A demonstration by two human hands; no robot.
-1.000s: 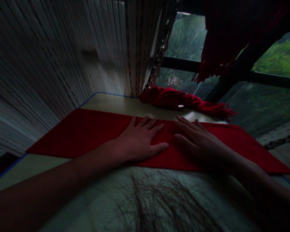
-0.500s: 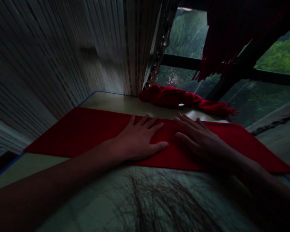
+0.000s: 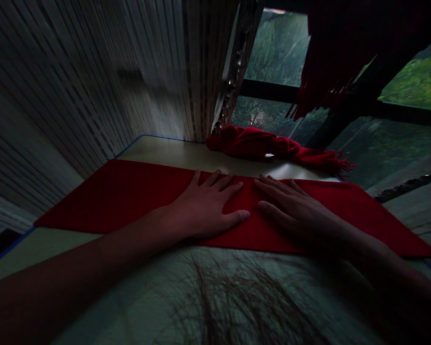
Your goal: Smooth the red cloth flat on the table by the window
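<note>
A flat red cloth, likely a folded scarf, lies stretched across the pale table from left to right. My left hand rests palm down near its middle, fingers spread toward the far edge. Just to the right, my right hand lies on the same cloth with its fingers stretched out and pointing left. Neither hand grips anything. Both palms are hidden from above, and the light is dim.
Behind the cloth, a bunched red scarf with fringed ends lies at the table's far edge. Another red fringed cloth hangs before the window. A striped curtain borders the left side. Strands of dark hair hang in the foreground.
My right hand has shifted slightly left and settled flatter on the cloth, toward my left hand. My left hand stays in place.
</note>
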